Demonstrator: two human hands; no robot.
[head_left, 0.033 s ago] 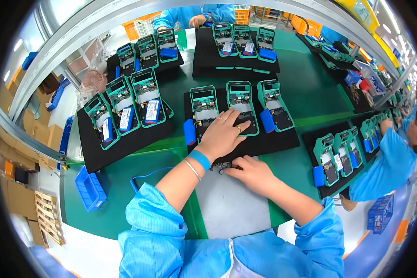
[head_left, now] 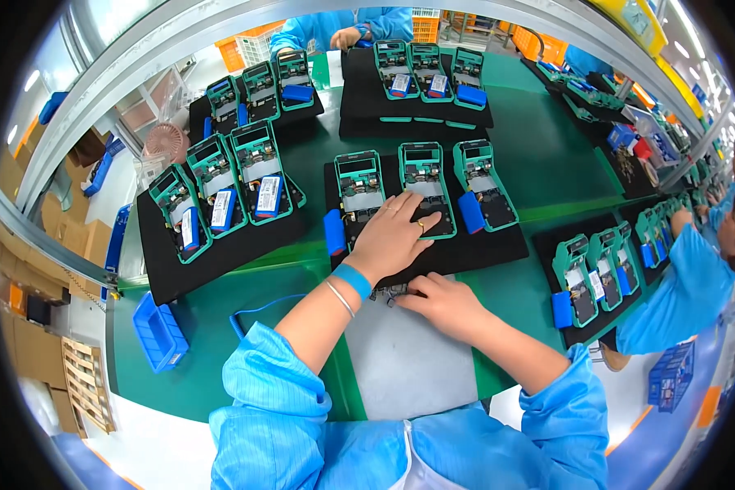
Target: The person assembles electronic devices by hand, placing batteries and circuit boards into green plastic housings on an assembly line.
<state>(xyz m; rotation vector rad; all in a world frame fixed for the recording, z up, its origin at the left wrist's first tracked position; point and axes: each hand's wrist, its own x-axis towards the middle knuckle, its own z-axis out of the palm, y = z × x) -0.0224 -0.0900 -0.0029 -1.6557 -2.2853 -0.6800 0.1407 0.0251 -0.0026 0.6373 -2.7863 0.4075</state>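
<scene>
My left hand lies across the lower part of the middle teal-framed device housing, fingers spread and holding nothing visible. At the front edge of the black mat, my right hand has its fingers curled at some small dark-and-grey parts. Exactly what those fingertips pinch is hidden. To the left lies another open housing with a blue battery pack beside it. A third housing is at the right, and a blue battery pack rests against its left side.
On the left, a black mat carries housings with labelled batteries. A blue bin and a blue cable lie near the front left. A grey sheet covers the bench before me. Co-workers' sleeves show at the right and far side.
</scene>
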